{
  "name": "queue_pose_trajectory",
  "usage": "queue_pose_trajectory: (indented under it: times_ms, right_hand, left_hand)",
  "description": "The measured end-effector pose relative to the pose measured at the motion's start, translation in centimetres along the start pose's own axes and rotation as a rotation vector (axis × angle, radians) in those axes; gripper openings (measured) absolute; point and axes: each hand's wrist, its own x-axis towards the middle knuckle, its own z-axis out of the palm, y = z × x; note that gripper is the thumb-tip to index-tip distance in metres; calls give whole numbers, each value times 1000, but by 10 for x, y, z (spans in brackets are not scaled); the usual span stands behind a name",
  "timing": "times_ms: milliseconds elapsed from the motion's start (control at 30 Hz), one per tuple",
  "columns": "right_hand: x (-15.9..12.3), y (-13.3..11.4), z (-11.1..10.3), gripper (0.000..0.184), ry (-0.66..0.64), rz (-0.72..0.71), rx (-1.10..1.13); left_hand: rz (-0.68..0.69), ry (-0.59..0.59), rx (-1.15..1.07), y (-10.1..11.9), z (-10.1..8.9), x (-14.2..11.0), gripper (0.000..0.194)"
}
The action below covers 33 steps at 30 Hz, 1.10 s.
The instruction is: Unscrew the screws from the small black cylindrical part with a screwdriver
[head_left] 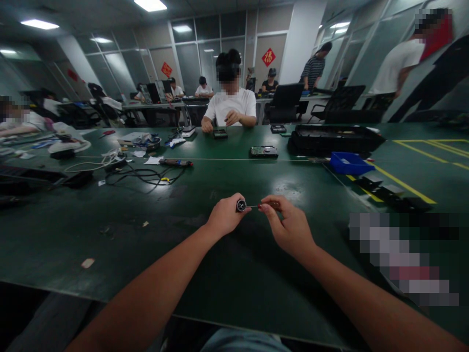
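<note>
My left hand (226, 215) is closed around a small dark cylindrical part (241, 206), whose round end with pale markings faces me. My right hand (293, 227) grips a screwdriver (274, 204) by its reddish-brown handle. Its thin shaft points left at the side of the cylindrical part. Whether the tip touches the part or lies behind my left fingers, I cannot tell. Both hands are held above the green tabletop (234, 274), near the middle of the view.
Farther back lie a hard drive (264, 151), a long black tray (335, 141) and a blue bin (350, 163). Black cables (146, 177) and a pen-like tool (176, 163) are at left. Across the table a person (234, 105) handles a small dark device (220, 134).
</note>
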Motion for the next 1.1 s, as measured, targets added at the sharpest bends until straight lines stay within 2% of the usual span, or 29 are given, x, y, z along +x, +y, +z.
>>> queue_pose_trajectory:
  times_ms: [67,267,467,800,933,1100]
  right_hand:
    - [0,-1,-1,17,17,-12,-25]
    - [1,2,-7,16,194,-7,16]
    - [0,2,-7,17,24,-59,-22]
    - [4,-4,-10,18,49,-21,-117]
    - [3,-4,-11,17,80,-40,-90]
    - [3,-3,-9,16,-26,-105,-131]
  left_hand:
    - [-8,0,7,-1,1,0,20]
    - [-25,-53,39,-1,2,0,19]
    - [-16,-68,88,1,2,0,19]
    - [-45,-124,142,2,3,-1,20]
    - [-49,-146,162,3,3,-1,20]
    - [-50,-150,192,5,4,-1,20]
